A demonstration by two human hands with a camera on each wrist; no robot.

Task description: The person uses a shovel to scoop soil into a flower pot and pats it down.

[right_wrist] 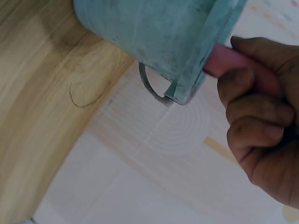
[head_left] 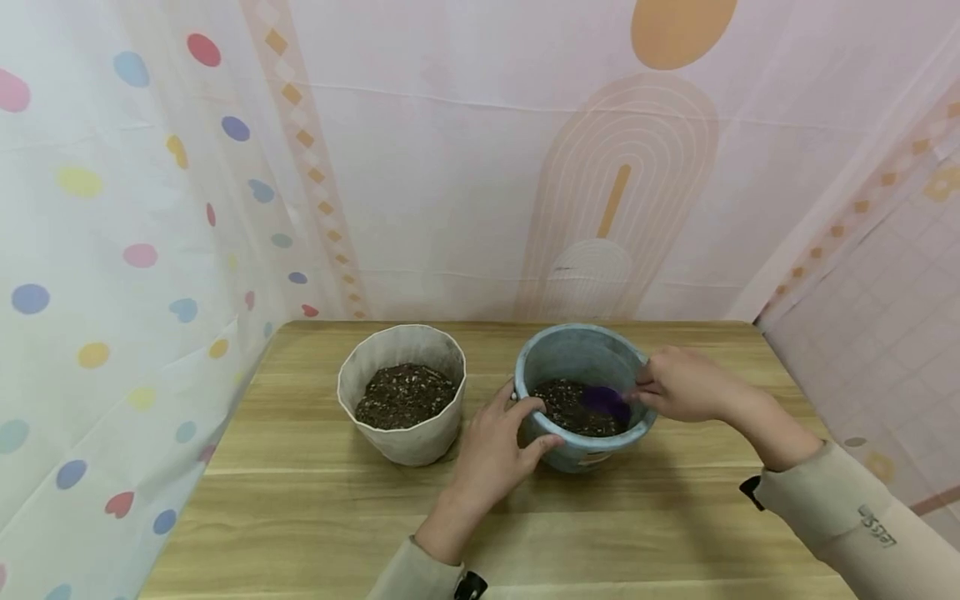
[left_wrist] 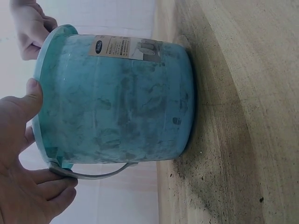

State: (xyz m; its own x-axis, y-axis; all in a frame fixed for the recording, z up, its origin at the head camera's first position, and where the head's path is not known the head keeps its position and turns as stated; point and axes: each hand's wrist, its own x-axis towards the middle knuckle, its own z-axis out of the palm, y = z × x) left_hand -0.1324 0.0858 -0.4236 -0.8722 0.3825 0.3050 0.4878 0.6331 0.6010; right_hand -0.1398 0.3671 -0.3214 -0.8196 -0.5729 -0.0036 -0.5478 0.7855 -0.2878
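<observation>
A blue bucket with dark soil low inside stands on the table. My left hand grips its rim on the left side; in the left wrist view the fingers lie by the bail handle. Over the bucket's right rim, my right hand holds a small trowel. Its purple blade rests in the soil, the tip hidden, and its pinkish handle runs through the curled fingers. To the left of the bucket stands a white pot with soil in it.
The wooden table carries both containers. Loose dark crumbs lie beside the bucket. A patterned curtain hangs right behind the table's back edge and along its left side.
</observation>
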